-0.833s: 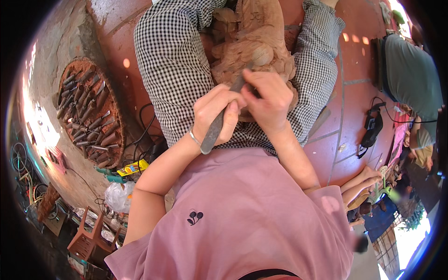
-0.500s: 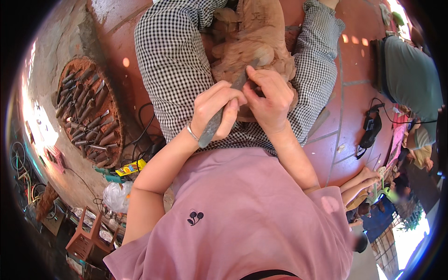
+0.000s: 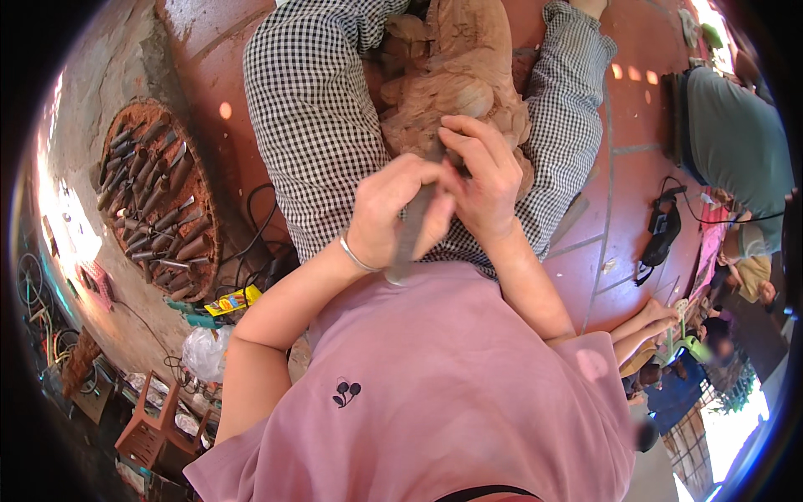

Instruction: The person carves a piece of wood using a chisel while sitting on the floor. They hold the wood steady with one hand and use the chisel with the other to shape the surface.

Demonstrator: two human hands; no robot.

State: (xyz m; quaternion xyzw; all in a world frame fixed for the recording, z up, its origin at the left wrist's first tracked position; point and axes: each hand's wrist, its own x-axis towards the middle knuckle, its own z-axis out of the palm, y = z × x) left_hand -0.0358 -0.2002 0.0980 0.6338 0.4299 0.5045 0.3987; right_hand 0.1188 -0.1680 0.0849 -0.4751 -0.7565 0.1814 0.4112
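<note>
Between my knees stands a reddish-brown wooden carving [image 3: 468, 58] with rounded, folded shapes. A long flat grey metal file [image 3: 407, 238], blurred by motion, runs from near its close side back toward my shirt. My left hand [image 3: 386, 207], a silver bangle [image 3: 358, 256] on its wrist, wraps round the middle of the file. At the file's far end my right hand [image 3: 487, 171] is closed with thumb and bent fingers on it. Its fingertips sit close to the carving's rounded bump [image 3: 470, 98]. The tip of the file is partly hidden by my right fingers.
On the left, a round basket [image 3: 211, 188] holds several chisels and gouges [image 3: 155, 180]. Near it lie a yellow packet [image 3: 232, 299], a plastic bag [image 3: 207, 356] and a brown stool [image 3: 155, 427]. A black power tool [image 3: 665, 224] with a cord rests on the right-hand tiles; people sit beyond.
The near end of the file has swung right and slightly down, and now points more straight toward me. My left hand has shifted a little to the right; the carving stays in place.
</note>
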